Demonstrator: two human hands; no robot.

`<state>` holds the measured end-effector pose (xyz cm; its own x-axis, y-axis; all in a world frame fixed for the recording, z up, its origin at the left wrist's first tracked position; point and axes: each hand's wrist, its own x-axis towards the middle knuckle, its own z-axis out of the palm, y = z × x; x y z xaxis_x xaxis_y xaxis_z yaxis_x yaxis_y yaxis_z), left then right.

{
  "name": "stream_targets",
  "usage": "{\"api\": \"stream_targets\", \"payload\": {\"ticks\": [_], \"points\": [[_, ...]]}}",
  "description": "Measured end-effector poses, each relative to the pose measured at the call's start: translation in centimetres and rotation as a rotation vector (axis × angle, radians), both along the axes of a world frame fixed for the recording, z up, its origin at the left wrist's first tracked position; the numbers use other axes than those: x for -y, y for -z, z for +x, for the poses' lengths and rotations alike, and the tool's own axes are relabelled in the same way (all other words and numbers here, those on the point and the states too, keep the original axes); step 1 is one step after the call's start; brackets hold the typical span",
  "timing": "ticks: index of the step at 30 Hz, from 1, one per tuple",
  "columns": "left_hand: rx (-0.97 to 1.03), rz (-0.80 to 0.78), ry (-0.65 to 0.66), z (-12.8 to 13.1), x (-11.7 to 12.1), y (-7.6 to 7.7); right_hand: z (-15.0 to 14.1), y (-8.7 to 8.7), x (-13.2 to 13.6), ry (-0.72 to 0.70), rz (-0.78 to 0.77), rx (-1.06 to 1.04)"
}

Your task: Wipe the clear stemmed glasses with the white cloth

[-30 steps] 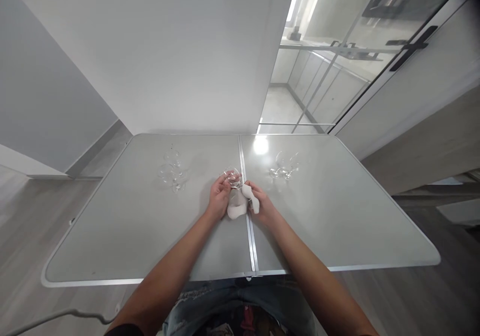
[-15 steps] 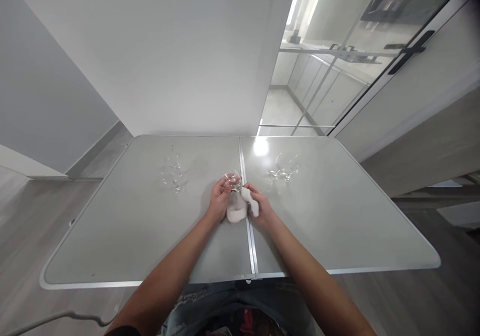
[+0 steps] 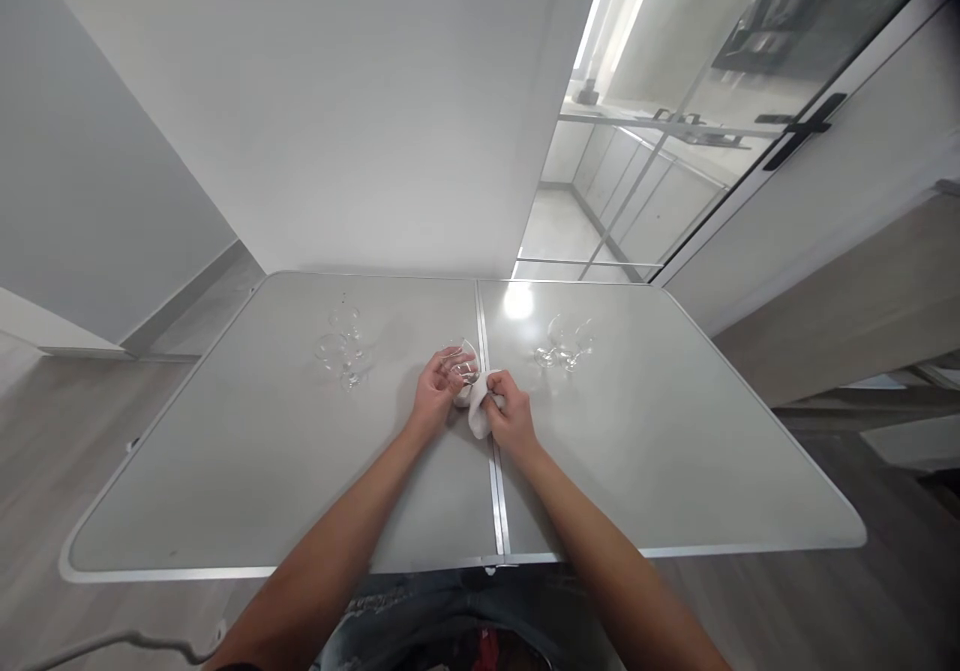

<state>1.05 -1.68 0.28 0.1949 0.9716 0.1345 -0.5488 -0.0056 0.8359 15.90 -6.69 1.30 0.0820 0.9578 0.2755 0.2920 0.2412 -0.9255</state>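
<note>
On the left of the surface [image 3: 225,471], clear glasses [image 3: 343,346] stand close together. Next, near the middle, the left hand [image 3: 433,391] grips a single glass [image 3: 465,356] by its bowl, fingers curled around it. A white cloth [image 3: 480,421] bunches against the near end of that glass, pinched in the closed right hand [image 3: 512,416], beside the metal seam [image 3: 496,501]. Farther right, well apart from the hands, more glassware [image 3: 562,346] stands grouped.

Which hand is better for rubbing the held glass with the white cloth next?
Probably the right hand: it already grips the white cloth close beside the held glass, while the left hand is busy holding that glass.
</note>
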Motion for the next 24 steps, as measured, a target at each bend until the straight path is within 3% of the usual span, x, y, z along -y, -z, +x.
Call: {"api": "stream_targets", "payload": {"ticks": [9, 13, 17, 20, 24], "points": [[-0.106, -0.001, 0.115, 0.0, 0.2, -0.1, -0.2, 0.7, -0.6, -0.023, -0.163, -0.351], [-0.081, 0.015, -0.022, 0.0, 0.5, -0.8, 0.3, 0.7, -1.2, 0.198, -0.156, -0.592], [0.019, 0.027, -0.2, -0.1, 0.4, -1.4, 0.8, 0.8, -1.6, 0.349, -0.105, -0.678], [0.048, 0.043, -0.254, 0.0, 0.3, -1.6, 0.2, 0.9, -1.3, 0.285, -0.161, -0.751], [-0.083, 0.06, -0.304, 0.2, 0.4, -1.4, -1.2, 0.5, -0.7, 0.056, -0.266, -0.82]]}}
